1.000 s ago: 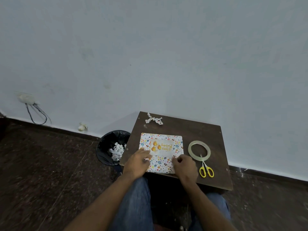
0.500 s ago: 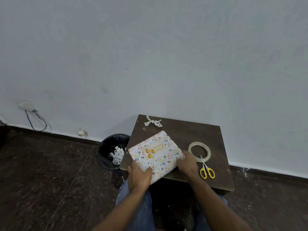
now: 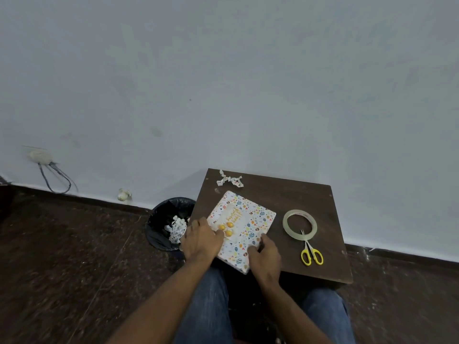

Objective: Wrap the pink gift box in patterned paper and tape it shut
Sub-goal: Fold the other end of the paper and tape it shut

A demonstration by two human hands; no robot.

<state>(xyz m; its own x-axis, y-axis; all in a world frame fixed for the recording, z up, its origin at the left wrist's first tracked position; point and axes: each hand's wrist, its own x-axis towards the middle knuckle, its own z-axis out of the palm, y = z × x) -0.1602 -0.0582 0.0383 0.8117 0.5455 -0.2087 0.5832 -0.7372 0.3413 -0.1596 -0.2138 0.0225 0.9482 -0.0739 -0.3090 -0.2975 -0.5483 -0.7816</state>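
The gift box (image 3: pixel 250 219), fully covered in white patterned paper with yellow lettering and three yellow balls on top, lies turned diagonally on the dark brown table (image 3: pixel 285 194). My left hand (image 3: pixel 201 240) grips its near left edge, thumb on top beside the balls. My right hand (image 3: pixel 264 256) holds the near right corner with curled fingers. No pink of the box shows.
A clear tape roll (image 3: pixel 285 225) lies right of the box, with yellow-handled scissors (image 3: pixel 308 245) just in front of it. A twisted paper scrap (image 3: pixel 229 181) sits at the table's far edge. A black bin (image 3: pixel 161 219) holding paper offcuts stands left of the table.
The wrapped box has been turned counterclockwise from lying square to a steep diagonal. Both hands shifted along its near edges with it.
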